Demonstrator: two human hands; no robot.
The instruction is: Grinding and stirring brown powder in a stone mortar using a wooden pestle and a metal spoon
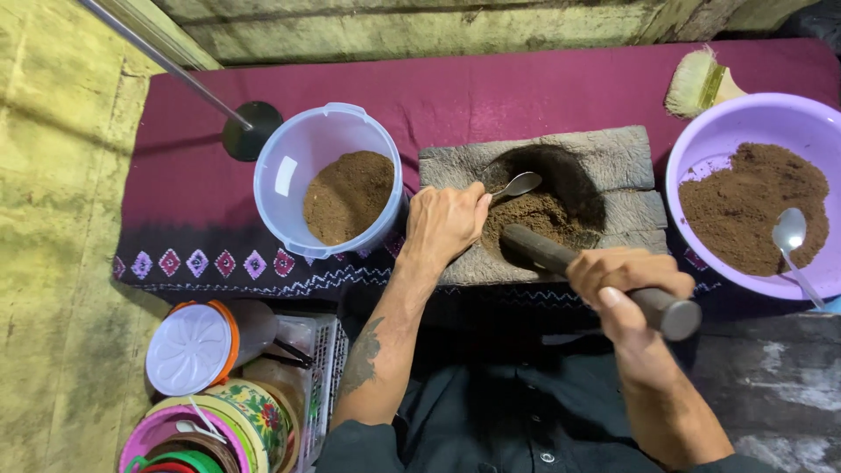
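Maroon cloth with a patterned border is covering the counter (491, 96), and a rough grey stone mortar (613, 158) is sitting at its middle. Brown powder (534, 215) is lying in the mortar's dark hollow. The right hand (626, 285) is clenching its fingers (604, 278) around a dark cylindrical pestle (547, 252), whose far end is resting in the powder while its near end is sticking out past the thumb. The left hand (442, 223) is resting on the mortar's left edge, its fingers gripping a metal spoon (519, 185) whose bowl is hovering over the hollow, just beside the powder.

Touching the mortar's left side, a translucent white bucket (289, 166) is holding more brown powder. To the right, a smooth lilac plastic basin (762, 118) is carrying a heap of powder with a second spoon (791, 236) lying in it. A bristle brush (701, 83) is lying behind the basin. Stacked lidded containers (197, 350) are standing at the lower left.
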